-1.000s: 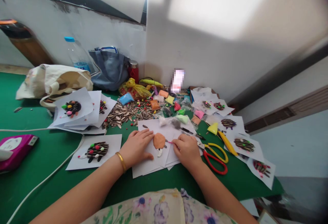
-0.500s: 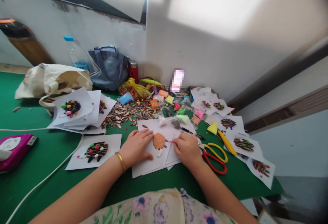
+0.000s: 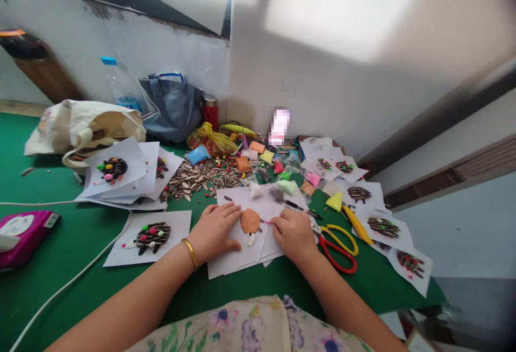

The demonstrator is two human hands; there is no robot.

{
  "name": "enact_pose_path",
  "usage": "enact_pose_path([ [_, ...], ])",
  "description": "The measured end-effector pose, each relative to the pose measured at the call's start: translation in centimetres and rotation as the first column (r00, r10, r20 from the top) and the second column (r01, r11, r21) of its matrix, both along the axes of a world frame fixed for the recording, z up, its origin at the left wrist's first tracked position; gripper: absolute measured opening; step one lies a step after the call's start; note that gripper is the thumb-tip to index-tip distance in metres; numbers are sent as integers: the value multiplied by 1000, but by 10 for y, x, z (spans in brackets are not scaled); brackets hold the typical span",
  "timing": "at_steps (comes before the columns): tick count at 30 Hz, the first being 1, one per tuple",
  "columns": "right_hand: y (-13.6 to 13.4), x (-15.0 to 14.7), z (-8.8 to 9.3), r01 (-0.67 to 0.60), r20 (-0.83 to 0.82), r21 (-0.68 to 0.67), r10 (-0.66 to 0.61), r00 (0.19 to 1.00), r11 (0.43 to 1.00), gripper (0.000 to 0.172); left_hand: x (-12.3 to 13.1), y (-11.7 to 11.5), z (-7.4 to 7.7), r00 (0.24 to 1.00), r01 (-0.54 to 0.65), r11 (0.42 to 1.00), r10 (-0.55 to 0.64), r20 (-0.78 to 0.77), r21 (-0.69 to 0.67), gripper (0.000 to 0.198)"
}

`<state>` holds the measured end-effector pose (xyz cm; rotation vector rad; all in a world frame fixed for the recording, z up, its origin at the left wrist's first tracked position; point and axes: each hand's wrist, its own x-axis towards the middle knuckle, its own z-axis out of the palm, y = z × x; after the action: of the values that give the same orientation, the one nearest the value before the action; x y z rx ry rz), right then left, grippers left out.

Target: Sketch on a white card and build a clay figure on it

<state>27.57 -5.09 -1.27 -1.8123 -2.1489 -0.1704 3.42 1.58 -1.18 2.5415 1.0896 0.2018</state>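
Note:
My left hand (image 3: 217,232) lies flat on the white paper (image 3: 226,268), fingers spread, beside an orange clay shape (image 3: 250,221) with a white pointed piece (image 3: 250,240) below it. Small grey pieces stick out at the shape's right edge. My right hand (image 3: 295,235) pinches a thin pink stick (image 3: 267,222), its tip close to those grey pieces. Right of that hand are scissors (image 3: 341,252) with one red and one yellow handle. Black pens (image 3: 293,205) lie just beyond the hand.
Striped seeds (image 3: 193,177) and bagged coloured clay (image 3: 243,164) lie behind the paper. Finished hedgehog pictures (image 3: 116,247) are at left and right (image 3: 382,227). A white cable (image 3: 76,274), a magenta device (image 3: 26,238), a cloth bag (image 3: 52,131) and a phone (image 3: 279,126) also show.

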Motion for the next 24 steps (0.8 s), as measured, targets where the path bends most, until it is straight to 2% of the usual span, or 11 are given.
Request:
enact_pose_path([
  [8,-22,-6,-4,-26,-159,-23,22,987,999,15,0,0,-2,1000,3,1000,-3,-4,5,80],
  [24,-20,-9,-8,-49,-108,-45,44,993,998,15,0,-1,-2,1000,6,1000,-6,-3,24,79],
])
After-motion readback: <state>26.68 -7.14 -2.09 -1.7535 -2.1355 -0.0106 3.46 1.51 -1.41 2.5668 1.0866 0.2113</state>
